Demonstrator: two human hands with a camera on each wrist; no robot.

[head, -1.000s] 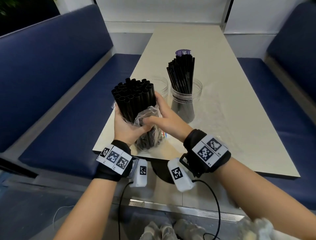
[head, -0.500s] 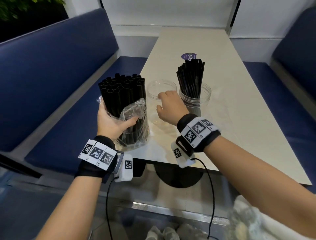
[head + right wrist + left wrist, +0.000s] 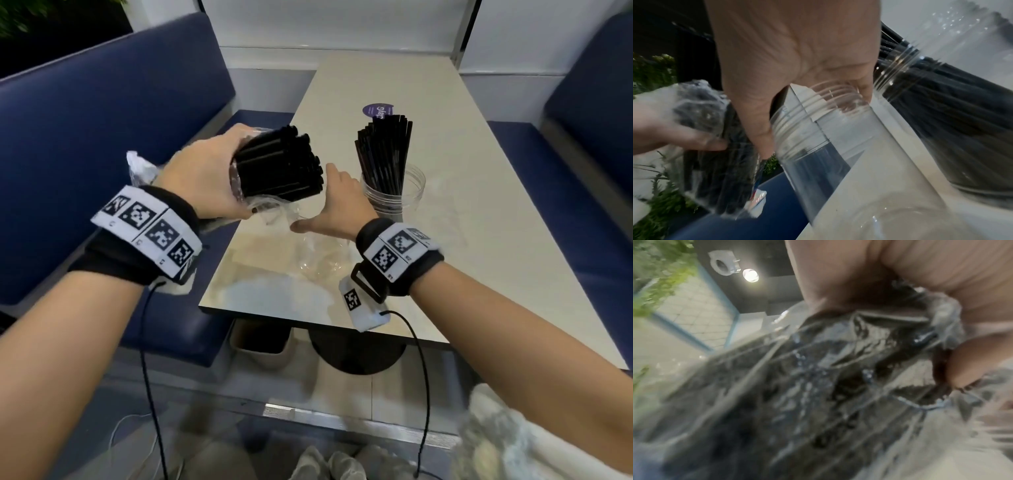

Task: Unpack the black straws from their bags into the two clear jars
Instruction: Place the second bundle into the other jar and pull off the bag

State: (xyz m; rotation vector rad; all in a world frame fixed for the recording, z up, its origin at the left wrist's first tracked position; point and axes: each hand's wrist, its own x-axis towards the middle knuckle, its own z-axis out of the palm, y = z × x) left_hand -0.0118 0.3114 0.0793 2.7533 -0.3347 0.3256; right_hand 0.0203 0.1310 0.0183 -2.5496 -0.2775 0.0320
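My left hand point(image 3: 202, 178) grips a bundle of thick black straws point(image 3: 281, 168) still wrapped in its clear bag, tipped sideways with the open ends pointing right. In the left wrist view the crinkled bag point(image 3: 818, 386) is blurred under my fingers point(image 3: 900, 272). My right hand point(image 3: 335, 209) holds the empty clear jar point(image 3: 318, 253) by its threaded neck and tilts its mouth towards the bundle. The right wrist view shows that jar point(image 3: 838, 146) in my grip. Behind it stands the second jar point(image 3: 414, 178), upright and filled with thin black straws point(image 3: 383, 154).
A round purple sticker point(image 3: 377, 110) lies on the beige table point(image 3: 479, 240) behind the jars. Blue benches point(image 3: 102, 137) run along both sides. The table's near edge is just below my wrists, and a beige bin point(image 3: 263, 342) stands under it by the pedestal.
My left hand has swung the bagged bundle from upright to lying sideways, raised over the table corner. My right hand has taken hold of the empty jar and tilted it towards the bundle.
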